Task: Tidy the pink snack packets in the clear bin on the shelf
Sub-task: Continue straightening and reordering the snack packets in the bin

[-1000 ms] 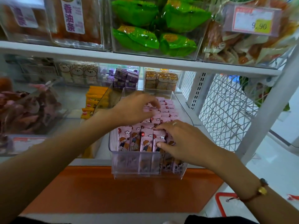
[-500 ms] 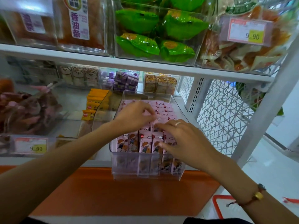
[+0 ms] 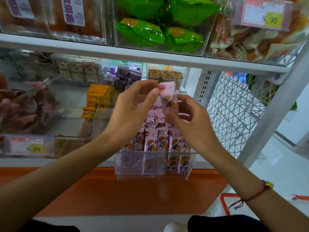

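Note:
A clear bin juts out from the shelf's front edge, filled with rows of upright pink snack packets printed with cartoon children. Above the bin, both hands hold one pink packet, blurred by motion. My left hand pinches its upper left edge between thumb and fingers. My right hand grips its lower part from the right. The rear rows of packets are partly hidden behind my hands.
Left of the bin stand yellow packets and a bin of dark pink snacks. Purple boxes and bear-print packets sit behind. The upper shelf holds green bags. White wire mesh closes the right side. A red basket sits on the floor.
Both hands rose from pressing on the packets in the bin. They now hold a single pink packet lifted above the rows.

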The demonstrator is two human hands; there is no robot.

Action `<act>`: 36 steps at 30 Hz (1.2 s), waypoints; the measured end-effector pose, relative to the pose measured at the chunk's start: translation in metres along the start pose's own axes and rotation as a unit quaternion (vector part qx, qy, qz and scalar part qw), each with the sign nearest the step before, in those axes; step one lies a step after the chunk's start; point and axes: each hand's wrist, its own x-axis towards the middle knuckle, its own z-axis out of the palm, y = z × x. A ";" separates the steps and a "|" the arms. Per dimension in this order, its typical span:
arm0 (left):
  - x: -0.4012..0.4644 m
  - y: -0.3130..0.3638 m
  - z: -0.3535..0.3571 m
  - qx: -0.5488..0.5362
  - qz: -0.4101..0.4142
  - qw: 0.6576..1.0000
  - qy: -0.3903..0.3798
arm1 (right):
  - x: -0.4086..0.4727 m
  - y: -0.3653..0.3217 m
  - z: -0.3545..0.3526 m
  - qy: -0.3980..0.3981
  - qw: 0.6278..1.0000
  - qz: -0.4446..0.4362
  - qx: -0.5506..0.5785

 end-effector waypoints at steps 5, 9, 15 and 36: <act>-0.005 -0.010 -0.010 0.073 -0.026 0.997 -0.029 | 0.005 0.000 -0.005 0.029 0.928 0.193 0.319; -0.016 -0.015 -0.001 0.169 0.001 0.983 -0.072 | 0.004 0.000 0.005 -0.003 0.916 0.214 0.339; -0.021 -0.015 0.000 0.249 0.030 0.966 -0.070 | 0.002 0.002 0.005 -0.037 0.918 0.191 0.344; -0.007 -0.009 -0.002 -0.097 -0.281 0.943 -0.152 | -0.001 0.009 0.010 0.018 0.962 0.176 0.206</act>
